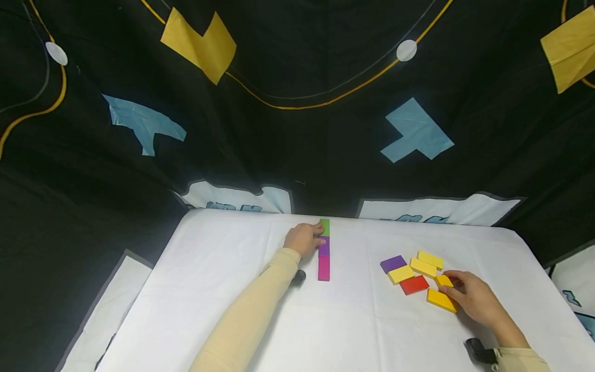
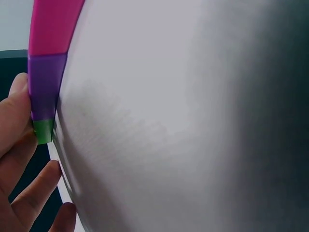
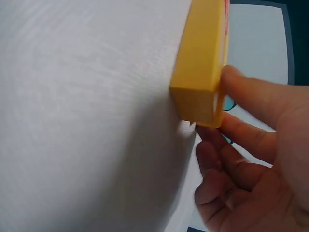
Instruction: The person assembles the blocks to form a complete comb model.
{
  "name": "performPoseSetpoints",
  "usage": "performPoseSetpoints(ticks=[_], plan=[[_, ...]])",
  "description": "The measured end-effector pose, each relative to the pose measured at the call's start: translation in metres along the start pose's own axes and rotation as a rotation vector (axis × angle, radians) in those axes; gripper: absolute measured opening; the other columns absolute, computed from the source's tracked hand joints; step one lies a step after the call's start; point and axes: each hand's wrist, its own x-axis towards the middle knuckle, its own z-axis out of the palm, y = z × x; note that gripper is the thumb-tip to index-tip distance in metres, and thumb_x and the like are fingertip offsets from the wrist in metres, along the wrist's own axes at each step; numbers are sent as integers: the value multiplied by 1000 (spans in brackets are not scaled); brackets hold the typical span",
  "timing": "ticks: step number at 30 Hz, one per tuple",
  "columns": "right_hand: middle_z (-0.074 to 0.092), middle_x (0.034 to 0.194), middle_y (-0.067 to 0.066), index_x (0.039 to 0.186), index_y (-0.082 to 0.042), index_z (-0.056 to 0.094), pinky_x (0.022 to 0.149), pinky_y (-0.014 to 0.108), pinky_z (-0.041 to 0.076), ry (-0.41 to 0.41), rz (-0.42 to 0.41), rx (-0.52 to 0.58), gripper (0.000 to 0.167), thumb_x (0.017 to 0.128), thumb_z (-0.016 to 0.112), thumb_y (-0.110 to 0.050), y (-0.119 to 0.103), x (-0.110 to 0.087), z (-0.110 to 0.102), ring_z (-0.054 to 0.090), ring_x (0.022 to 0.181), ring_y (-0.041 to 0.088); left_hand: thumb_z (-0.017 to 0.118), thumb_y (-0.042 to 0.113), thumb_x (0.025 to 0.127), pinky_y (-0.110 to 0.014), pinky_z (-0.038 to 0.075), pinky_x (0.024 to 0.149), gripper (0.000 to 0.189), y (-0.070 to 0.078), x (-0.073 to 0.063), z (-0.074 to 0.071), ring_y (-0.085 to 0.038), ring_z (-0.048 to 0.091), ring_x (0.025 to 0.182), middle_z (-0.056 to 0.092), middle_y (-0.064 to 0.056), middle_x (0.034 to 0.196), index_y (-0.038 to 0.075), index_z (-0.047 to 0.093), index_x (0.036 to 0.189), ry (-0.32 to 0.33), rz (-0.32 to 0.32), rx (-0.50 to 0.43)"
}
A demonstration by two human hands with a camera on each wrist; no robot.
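The right hand (image 1: 474, 299) pinches a yellow block (image 1: 443, 280), with no spare opening. Just nearer than the grip lies an orange block (image 1: 441, 300); a dragging thumb could knock it. Well left and beyond, the left hand (image 1: 302, 239), fingers loosely extended, touches the purple block (image 1: 324, 250) and green block (image 1: 325, 227); sideways pressure could skew them.

Seemed a curtained-off tabletop setup, e.g. a rec. booth or lab corner; actual bldg. type couldn't be told. Black cloth (image 1: 297, 155) hung far, left & right, w/ yellow patches (image 1: 200, 46), blue patches (image 1: 418, 129) & thin yellow lines (image 1: 297, 108), around a white-covered table (image 1: 209, 258). Wrist-worn cam (image 1: 481, 352), near right, suited a rec. spot.
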Motion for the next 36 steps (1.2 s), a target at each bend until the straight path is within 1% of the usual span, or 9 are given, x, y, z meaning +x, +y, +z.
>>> performPoseSetpoints(ticks=[4, 8, 15, 18, 20, 22, 26, 32, 36], plan=[[58, 119, 33, 132, 12, 54, 92, 58, 53, 21, 54, 25, 62, 92, 74, -32, -1, -1, 1, 56, 97, 38, 73, 32, 92, -43, 43, 110, 46, 1, -1, 0, -30, 50, 135, 51, 7, 148, 19, 63, 136, 1, 0, 0], [61, 114, 30, 130, 11, 56, 88, 55, 55, 55, 87, 47, 68, 90, 76, -40, -2, -2, 1, 56, 94, 37, 72, 33, 93, -42, 42, 110, 46, 1, -1, 0, -30, 50, 136, 50, 7, 148, 19, 63, 136, 0, -1, 2], [61, 113, 31, 129, 10, 57, 82, 54, 55, 94, 96, 48, 78, 88, 73, -54, -4, -5, -4, 54, 93, 38, 73, 33, 92, -43, 43, 109, 46, 0, -2, -1, -30, 51, 135, 51, 7, 148, 18, 64, 135, 7, -3, -6], [61, 113, 31, 129, 8, 57, 78, 50, 58, 108, 101, 44, 78, 87, 73, -55, -6, -6, -5, 54, 93, 38, 73, 33, 92, -43, 43, 109, 46, 0, -2, -1, -30, 50, 135, 52, 7, 148, 18, 64, 135, 9, -6, -11], [61, 112, 32, 130, 8, 57, 73, 45, 59, 115, 101, 49, 78, 86, 74, -54, -9, -7, -7, 53, 92, 38, 73, 33, 92, -43, 43, 110, 46, 0, -2, -1, -30, 50, 135, 51, 7, 148, 18, 64, 135, 6, -6, -8], [61, 111, 31, 129, 8, 57, 68, 39, 58, 133, 87, 50, 76, 86, 75, -53, -12, -8, -7, 54, 90, 37, 72, 33, 93, -43, 42, 110, 46, 0, -2, -1, -30, 50, 135, 51, 7, 148, 18, 64, 136, 6, -6, -5], [62, 107, 29, 127, 8, 57, 61, 29, 53, 169, 42, 61, 72, 86, 77, -47, -22, -11, -7, 54, 87, 34, 73, 33, 93, -43, 43, 109, 46, 0, -2, -1, -30, 51, 135, 51, 7, 148, 18, 64, 135, 11, -5, -3], [63, 104, 24, 126, 6, 60, 61, 28, 48, 197, -24, 62, 64, 87, 77, -42, -39, -15, -3, 53, 85, 31, 72, 34, 93, -43, 45, 108, 46, 1, -3, -2, -30, 52, 134, 51, 6, 148, 18, 64, 135, 11, -5, -2], [65, 100, 18, 124, 4, 63, 59, 28, 44, 225, -62, 74, 59, 87, 77, -40, -52, -16, 3, 52, 83, 28, 72, 34, 93, -44, 46, 107, 45, 2, -3, -2, -30, 52, 134, 52, 5, 148, 18, 64, 135, 12, -3, -5]])
